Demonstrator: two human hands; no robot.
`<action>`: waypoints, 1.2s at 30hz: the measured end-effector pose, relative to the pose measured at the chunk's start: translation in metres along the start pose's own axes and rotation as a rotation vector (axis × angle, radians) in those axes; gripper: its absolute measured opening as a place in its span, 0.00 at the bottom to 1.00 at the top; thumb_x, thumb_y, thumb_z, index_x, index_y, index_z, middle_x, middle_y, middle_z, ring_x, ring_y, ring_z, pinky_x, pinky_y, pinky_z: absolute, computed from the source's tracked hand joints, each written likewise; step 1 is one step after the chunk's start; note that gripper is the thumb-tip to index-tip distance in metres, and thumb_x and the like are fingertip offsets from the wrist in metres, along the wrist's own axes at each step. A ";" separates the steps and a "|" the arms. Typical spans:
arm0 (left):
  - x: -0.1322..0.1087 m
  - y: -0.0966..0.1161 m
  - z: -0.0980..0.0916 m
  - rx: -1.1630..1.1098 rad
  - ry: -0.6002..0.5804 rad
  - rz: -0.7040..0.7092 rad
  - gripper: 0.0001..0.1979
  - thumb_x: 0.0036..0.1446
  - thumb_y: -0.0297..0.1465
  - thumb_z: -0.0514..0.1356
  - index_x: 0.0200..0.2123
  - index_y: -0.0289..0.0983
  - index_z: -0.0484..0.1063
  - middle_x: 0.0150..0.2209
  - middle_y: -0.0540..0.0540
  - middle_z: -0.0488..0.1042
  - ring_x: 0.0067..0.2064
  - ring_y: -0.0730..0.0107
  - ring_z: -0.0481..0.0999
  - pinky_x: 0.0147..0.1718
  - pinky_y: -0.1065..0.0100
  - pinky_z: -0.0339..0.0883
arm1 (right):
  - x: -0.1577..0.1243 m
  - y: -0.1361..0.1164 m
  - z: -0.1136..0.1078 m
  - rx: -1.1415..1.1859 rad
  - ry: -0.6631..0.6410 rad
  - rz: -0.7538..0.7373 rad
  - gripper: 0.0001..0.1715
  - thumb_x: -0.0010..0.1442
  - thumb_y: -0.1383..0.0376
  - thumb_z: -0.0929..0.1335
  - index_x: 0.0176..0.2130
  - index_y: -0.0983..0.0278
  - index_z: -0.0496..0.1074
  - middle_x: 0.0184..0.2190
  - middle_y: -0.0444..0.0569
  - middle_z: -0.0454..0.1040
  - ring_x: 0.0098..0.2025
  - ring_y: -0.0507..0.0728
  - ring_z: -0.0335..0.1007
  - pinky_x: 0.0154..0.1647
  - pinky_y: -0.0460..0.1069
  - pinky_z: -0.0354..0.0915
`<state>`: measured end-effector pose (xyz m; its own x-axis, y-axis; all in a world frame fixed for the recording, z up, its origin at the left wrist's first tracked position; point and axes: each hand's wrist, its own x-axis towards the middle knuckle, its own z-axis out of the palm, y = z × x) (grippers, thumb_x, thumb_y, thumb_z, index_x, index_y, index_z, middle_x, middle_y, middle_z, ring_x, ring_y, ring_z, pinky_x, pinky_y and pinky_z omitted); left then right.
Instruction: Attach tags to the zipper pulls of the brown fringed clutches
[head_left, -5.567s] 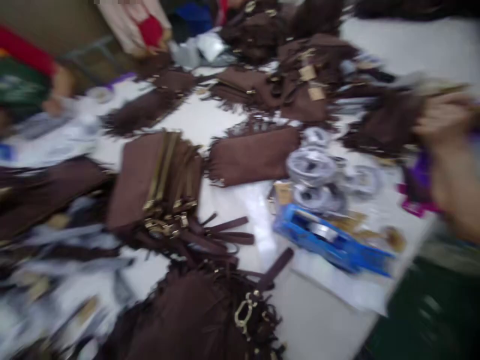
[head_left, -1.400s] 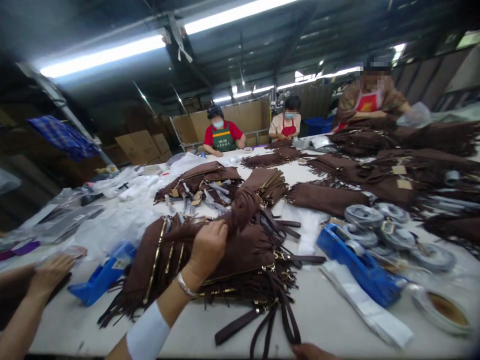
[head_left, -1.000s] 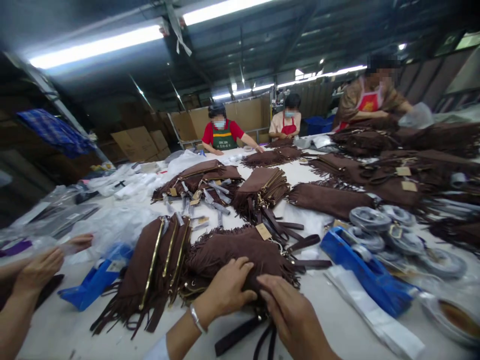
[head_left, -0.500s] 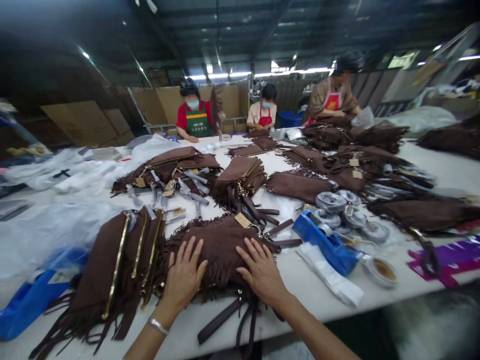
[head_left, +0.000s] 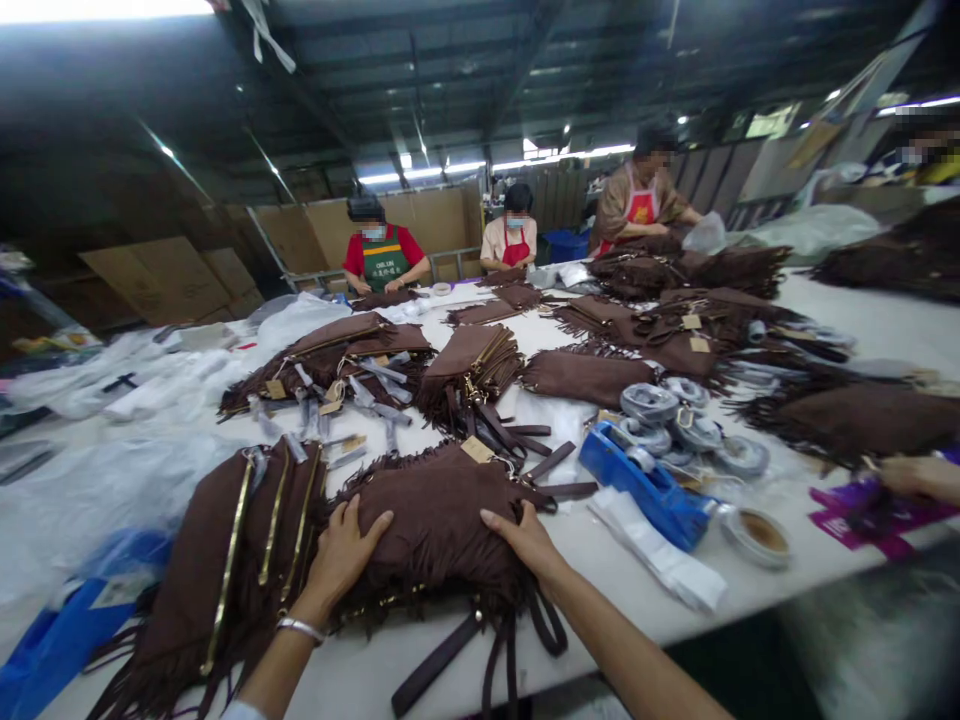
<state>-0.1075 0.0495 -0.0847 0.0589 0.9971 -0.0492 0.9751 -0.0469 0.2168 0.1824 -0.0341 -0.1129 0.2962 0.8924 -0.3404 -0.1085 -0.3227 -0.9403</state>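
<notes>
A brown suede fringed bag (head_left: pixel 439 510) lies on the white table (head_left: pixel 622 610) right in front of me. My left hand (head_left: pixel 341 550) grips its left edge, thumb on top and fingers curled under. My right hand (head_left: pixel 529 538) grips its right edge the same way. A tan tag (head_left: pixel 477 449) and dark straps (head_left: pixel 551 465) hang from the bag's far side; more straps (head_left: pixel 480 650) trail toward me. A stack of similar brown bags with gold zips (head_left: pixel 240 540) leans just left of my left hand.
A blue tape dispenser (head_left: pixel 649 485) and several tape rolls (head_left: pixel 679 415) sit to the right, with a white strip (head_left: pixel 656 550). More brown bags (head_left: pixel 472 365) cover the table. Three people in aprons (head_left: pixel 379 255) work at the far end. Another person's hand (head_left: pixel 919 475) is at the right edge.
Both hands were flat on top of the bag half a second ago; now they have slid to its two sides and closed on the edges. The view has shifted slightly.
</notes>
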 end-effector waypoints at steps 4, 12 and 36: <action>-0.017 -0.008 0.004 -0.007 -0.022 0.050 0.30 0.58 0.46 0.47 0.60 0.38 0.60 0.62 0.35 0.59 0.64 0.44 0.56 0.55 0.44 0.58 | -0.003 0.003 0.000 -0.170 -0.005 -0.024 0.42 0.47 0.43 0.72 0.53 0.62 0.62 0.51 0.54 0.73 0.53 0.62 0.70 0.55 0.56 0.62; -0.027 -0.014 0.005 -0.070 0.037 -0.043 0.33 0.58 0.50 0.48 0.61 0.37 0.57 0.61 0.33 0.60 0.62 0.45 0.59 0.58 0.45 0.55 | -0.008 -0.012 -0.022 -0.600 -0.189 -0.090 0.39 0.53 0.39 0.66 0.52 0.64 0.65 0.50 0.58 0.74 0.51 0.66 0.71 0.49 0.56 0.64; -0.051 -0.014 -0.008 -0.185 0.268 -0.203 0.23 0.57 0.48 0.52 0.41 0.34 0.68 0.45 0.36 0.70 0.50 0.48 0.71 0.49 0.51 0.65 | 0.067 -0.081 0.015 -0.814 -0.028 -0.506 0.12 0.55 0.62 0.68 0.41 0.62 0.70 0.34 0.46 0.76 0.38 0.57 0.72 0.38 0.48 0.61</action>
<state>-0.1255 -0.0003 -0.0769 -0.2133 0.9666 0.1419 0.9046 0.1406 0.4023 0.1967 0.0562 -0.0598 0.1025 0.9900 0.0967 0.7221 -0.0072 -0.6917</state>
